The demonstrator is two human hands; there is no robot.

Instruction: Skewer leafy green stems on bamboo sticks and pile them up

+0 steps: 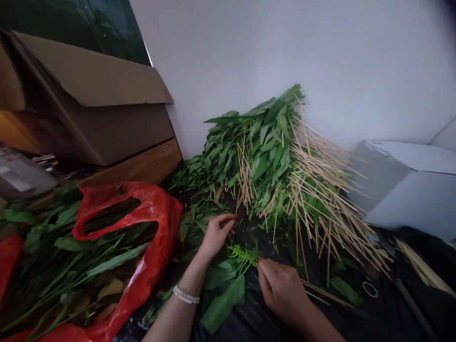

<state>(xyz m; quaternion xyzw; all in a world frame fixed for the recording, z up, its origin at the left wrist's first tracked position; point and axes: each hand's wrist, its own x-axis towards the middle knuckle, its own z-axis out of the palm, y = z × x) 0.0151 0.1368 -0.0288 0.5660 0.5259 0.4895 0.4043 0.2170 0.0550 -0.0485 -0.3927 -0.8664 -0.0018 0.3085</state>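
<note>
My right hand (pixel 283 287) is closed around a thin wooden skewer (pixel 315 292); its lower end sticks out behind the hand. At the hand's front sits a bunch of bright green curled stems (pixel 239 255) with long leaves (pixel 228 304) hanging from it, seemingly threaded on the skewer. Above and left of that bunch is my left hand (pixel 218 232), thumb and fingers drawn together. Whatever its fingertips hold, if anything, I cannot make out. Just beyond the hands lies a large pile of skewered leafy greens (pixel 270 128), with many bare skewer ends (pixel 331 190) pointing right and down.
An open red plastic bag (pixel 167 223) with loose leafy stems (pixel 117 261) lies at the left. Behind it a cardboard box (pixel 117 123) stands on a wooden surface (pixel 142 161). A white box (pixel 413 185) is at the right. Black sheeting (pixel 263 318) covers the work surface.
</note>
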